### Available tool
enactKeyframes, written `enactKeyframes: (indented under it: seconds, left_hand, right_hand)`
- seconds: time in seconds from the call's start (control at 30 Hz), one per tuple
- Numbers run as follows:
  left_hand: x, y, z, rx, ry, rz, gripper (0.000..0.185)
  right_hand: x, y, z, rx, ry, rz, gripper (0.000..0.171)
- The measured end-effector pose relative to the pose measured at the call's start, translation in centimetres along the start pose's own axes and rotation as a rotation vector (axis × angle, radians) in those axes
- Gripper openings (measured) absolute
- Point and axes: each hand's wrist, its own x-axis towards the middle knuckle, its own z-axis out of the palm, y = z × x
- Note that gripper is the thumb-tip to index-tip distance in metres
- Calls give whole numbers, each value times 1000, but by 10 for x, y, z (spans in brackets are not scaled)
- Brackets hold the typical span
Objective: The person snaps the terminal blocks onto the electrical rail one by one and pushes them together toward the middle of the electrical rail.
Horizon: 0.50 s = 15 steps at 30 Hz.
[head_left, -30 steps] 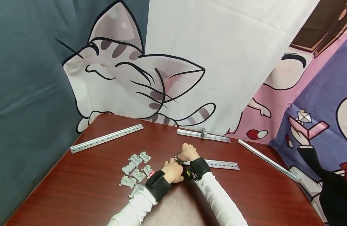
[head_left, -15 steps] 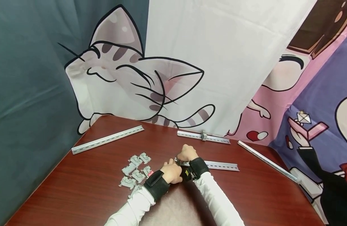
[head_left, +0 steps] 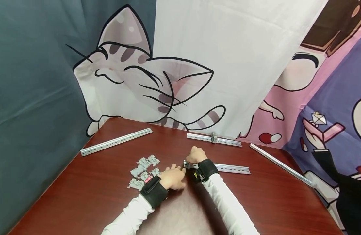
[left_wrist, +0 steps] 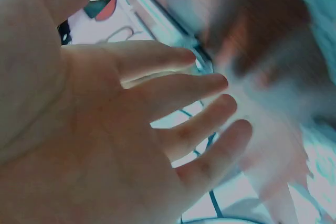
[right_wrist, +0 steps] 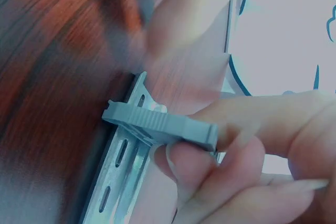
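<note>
Near the tabletop [head_left: 256,199] centre, right hand [head_left: 195,156] pinching a grey terminal block [right_wrist: 160,124] between thumb and fingertips [right_wrist: 184,169], seating it across the left end of the near DIN rail [head_left: 227,168]. Left hand [head_left: 172,178] hovering just left of that rail end, fingers [left_wrist: 184,90] spread and straight, holding nothing. Loose pile of grey blocks [head_left: 143,171] lying just left of the left hand. Far rail [head_left: 212,139] already carrying one block [head_left: 214,137]; two more rails lying far left [head_left: 117,141] and far right [head_left: 280,164].

Judging the step: keeping the block square to the rail, hooking one foot over one rail lip, then pressing down on the other side. Steadying the rail with the free hand likely helping, since the rail could be sliding on the smooth wood. Whether the block is latched: cannot tell.
</note>
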Motion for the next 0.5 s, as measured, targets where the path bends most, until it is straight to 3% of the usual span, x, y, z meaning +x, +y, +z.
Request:
enactKeyframes:
  seconds: [0.17,0.33,0.5]
  left_hand:
    - [-22,-21,-9,-28,102,52,54]
    - [-37,-38,-12,-30,236,79,15]
    - [-48,-44,-7,-60,290,27,18]
  right_hand:
    - [-1,-2,0,-35,24,-35,14]
    - [-2,-3,2,-55,33,-39,18]
    - [-4,-4,4,-55,58,-44,17]
